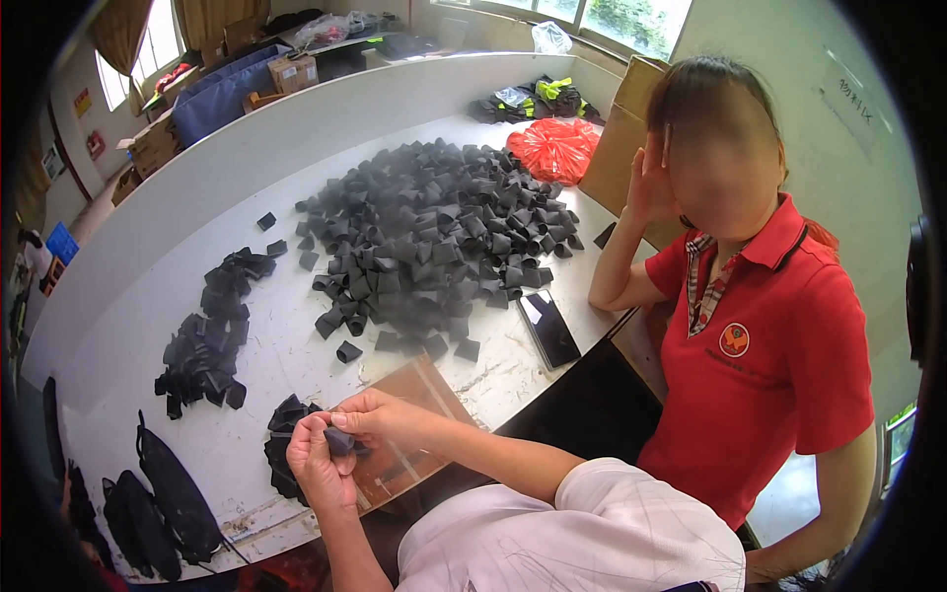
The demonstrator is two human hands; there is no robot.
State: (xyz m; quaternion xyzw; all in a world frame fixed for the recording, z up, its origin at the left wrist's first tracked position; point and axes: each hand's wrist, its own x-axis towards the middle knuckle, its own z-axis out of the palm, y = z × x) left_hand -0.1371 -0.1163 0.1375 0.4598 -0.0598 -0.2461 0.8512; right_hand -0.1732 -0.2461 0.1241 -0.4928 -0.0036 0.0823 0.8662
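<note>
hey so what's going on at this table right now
A person in a white top holds one small dark fabric tube between the left hand and right hand, beside a small dark pile. A big heap of similar tubes covers the table's middle, with a smaller cluster to its left. At the right, a co-worker in a red polo shirt has one hand raised to the head.
</note>
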